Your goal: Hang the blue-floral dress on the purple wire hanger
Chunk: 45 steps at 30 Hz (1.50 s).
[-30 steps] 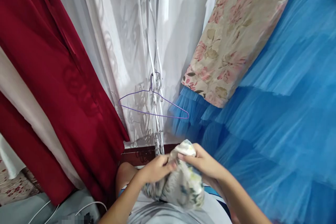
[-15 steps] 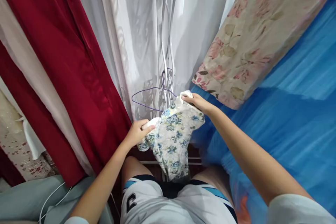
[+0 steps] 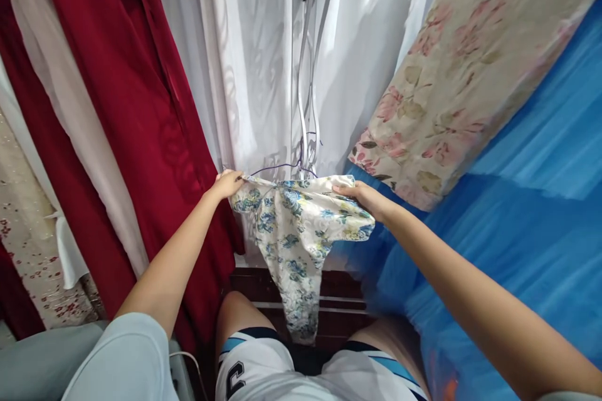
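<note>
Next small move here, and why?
Probably lower the floral garment slightly: left hand and right hand hold it spread near its upper edge, and it hides the lower part of the purple hanger behind it.

Before us, we see narrow white strips (image 3: 303, 128) running down the middle, bowing apart and drawing together lower. On them we find a purple hanger (image 3: 282, 165), its hook at the strips and its upper wire sloping to either side; its lower part is hidden from us. Beneath, we make out a dark reddish-brown floor (image 3: 341, 288) crossed by pale lines. At lower left we have a grey padded surface (image 3: 51, 351), partly covered, with a white cable (image 3: 188, 355) looping at its right end.
</note>
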Available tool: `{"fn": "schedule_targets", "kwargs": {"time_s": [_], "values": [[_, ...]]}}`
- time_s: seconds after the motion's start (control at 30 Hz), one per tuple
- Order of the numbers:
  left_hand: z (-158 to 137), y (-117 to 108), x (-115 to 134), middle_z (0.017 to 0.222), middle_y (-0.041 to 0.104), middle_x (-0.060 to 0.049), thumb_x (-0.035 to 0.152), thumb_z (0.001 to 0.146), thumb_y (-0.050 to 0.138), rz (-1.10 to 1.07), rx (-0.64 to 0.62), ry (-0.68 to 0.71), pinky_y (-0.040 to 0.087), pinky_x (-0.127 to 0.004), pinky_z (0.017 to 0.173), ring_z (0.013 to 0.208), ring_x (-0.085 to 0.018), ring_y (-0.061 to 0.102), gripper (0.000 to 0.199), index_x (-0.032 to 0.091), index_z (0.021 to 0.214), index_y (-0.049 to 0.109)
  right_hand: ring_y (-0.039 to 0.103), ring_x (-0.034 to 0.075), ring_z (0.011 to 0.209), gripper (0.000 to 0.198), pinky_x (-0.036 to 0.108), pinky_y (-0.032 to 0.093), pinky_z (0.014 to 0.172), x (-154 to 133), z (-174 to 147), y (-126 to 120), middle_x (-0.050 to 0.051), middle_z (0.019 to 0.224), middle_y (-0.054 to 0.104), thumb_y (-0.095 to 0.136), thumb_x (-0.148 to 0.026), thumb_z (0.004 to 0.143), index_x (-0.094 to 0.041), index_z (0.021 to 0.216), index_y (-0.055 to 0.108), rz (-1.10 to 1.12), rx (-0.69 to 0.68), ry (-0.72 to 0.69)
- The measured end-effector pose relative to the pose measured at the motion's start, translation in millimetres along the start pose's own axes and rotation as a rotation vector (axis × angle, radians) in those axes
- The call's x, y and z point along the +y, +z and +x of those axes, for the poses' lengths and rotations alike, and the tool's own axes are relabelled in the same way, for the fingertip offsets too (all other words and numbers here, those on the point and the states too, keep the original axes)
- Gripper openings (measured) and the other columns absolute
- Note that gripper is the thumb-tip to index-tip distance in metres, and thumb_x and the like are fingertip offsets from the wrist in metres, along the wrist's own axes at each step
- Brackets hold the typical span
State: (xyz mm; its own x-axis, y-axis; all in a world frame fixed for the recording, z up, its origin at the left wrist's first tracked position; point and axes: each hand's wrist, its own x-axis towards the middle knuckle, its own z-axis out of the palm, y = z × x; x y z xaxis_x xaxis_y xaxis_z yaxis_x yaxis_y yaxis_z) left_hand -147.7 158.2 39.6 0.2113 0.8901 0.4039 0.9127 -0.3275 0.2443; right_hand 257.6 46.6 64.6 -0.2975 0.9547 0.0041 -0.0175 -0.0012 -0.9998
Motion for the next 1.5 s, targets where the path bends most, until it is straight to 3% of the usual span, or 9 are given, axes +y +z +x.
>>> {"fn": "schedule_targets", "kwargs": {"time_s": [0.23,0.43,0.6,0.73,0.97,1.2,1.3,1.43,1.5], "values": [[9,39,15,0.088,0.071,-0.007,0.026,0.08,0.057,-0.075,-0.041,-0.122,0.043,-0.04,0.086,0.097,-0.031,0.06,0.011,0.023,0.082,0.068,0.072,0.024,0.063,0.02,0.033,0.06,0.064,13,9,0,0.009,0.077,0.077,0.074,-0.026,0.075,-0.012,0.089,0.072,0.093,0.037,0.047],[4,36,30,0.11,0.068,-0.009,0.018,0.086,0.043,-0.201,0.167,-0.091,0.038,-0.042,0.095,0.112,-0.029,0.054,0.027,0.022,0.103,0.064,0.072,0.026,0.066,0.02,0.035,0.06,0.064,4,6,-2,0.012,0.08,0.077,0.072,-0.025,0.078,-0.011,0.093,0.072,0.1,-0.008,0.148],[31,30,64,0.099,0.07,-0.006,0.015,0.09,0.032,-0.431,0.164,0.03,0.046,-0.029,0.081,0.083,-0.017,0.06,0.034,0.017,0.117,0.052,0.073,0.025,0.071,0.021,0.035,0.06,0.067,-6,3,-19,0.013,0.087,0.077,0.07,-0.028,0.081,-0.012,0.095,0.071,0.079,-0.061,0.225],[17,34,71,0.1,0.066,-0.006,0.021,0.091,0.039,-0.573,0.255,0.099,0.044,-0.028,0.083,0.089,-0.016,0.059,0.023,0.017,0.112,0.048,0.071,0.024,0.069,0.031,0.033,0.059,0.065,11,3,-39,0.011,0.087,0.077,0.069,-0.042,0.082,-0.014,0.094,0.071,0.024,0.012,0.231],[-47,17,68,0.077,0.06,0.0,0.041,0.093,0.045,-0.455,0.227,0.226,0.039,-0.025,0.073,0.075,-0.015,0.054,0.028,0.019,0.085,0.059,0.062,0.017,0.064,0.039,0.024,0.047,0.059,47,-27,-58,0.001,0.072,0.07,0.069,-0.058,0.077,-0.019,0.076,0.067,-0.224,0.244,-0.251],[-35,-6,92,0.074,0.059,-0.001,0.029,0.086,0.05,-0.365,0.325,0.135,0.039,-0.027,0.071,0.074,-0.018,0.054,0.015,0.019,0.086,0.06,0.063,0.02,0.068,0.033,0.028,0.048,0.061,-16,-10,-31,0.003,0.07,0.068,0.077,-0.051,0.07,-0.019,0.075,0.07,-0.14,0.472,-0.417],[-32,-1,96,0.062,0.049,0.0,0.017,0.076,0.052,-0.481,0.355,-0.02,0.037,-0.028,0.07,0.069,-0.018,0.049,0.004,0.019,0.073,0.055,0.064,0.022,0.072,0.041,0.029,0.05,0.064,-34,-25,19,0.005,0.074,0.069,0.069,-0.057,0.078,-0.017,0.084,0.072,-0.271,0.318,-0.433],[-51,17,100,0.063,0.048,0.001,0.017,0.075,0.048,-0.846,0.447,-0.155,0.039,-0.026,0.066,0.068,-0.015,0.048,0.006,0.02,0.07,0.047,0.065,0.024,0.095,0.046,0.035,0.052,0.084,-24,-79,84,0.006,0.1,0.071,0.045,-0.057,0.094,-0.02,0.11,0.069,-0.567,-0.308,-0.537],[-64,25,108,0.061,0.046,0.002,0.02,0.077,0.046,-0.921,0.442,-0.168,0.038,-0.025,0.06,0.062,-0.014,0.045,0.006,0.02,0.071,0.045,0.06,0.025,0.113,0.043,0.04,0.047,0.098,-9,-96,96,0.006,0.121,0.065,0.049,-0.05,0.095,-0.025,0.129,0.06,-0.703,-0.46,-0.625]]}}
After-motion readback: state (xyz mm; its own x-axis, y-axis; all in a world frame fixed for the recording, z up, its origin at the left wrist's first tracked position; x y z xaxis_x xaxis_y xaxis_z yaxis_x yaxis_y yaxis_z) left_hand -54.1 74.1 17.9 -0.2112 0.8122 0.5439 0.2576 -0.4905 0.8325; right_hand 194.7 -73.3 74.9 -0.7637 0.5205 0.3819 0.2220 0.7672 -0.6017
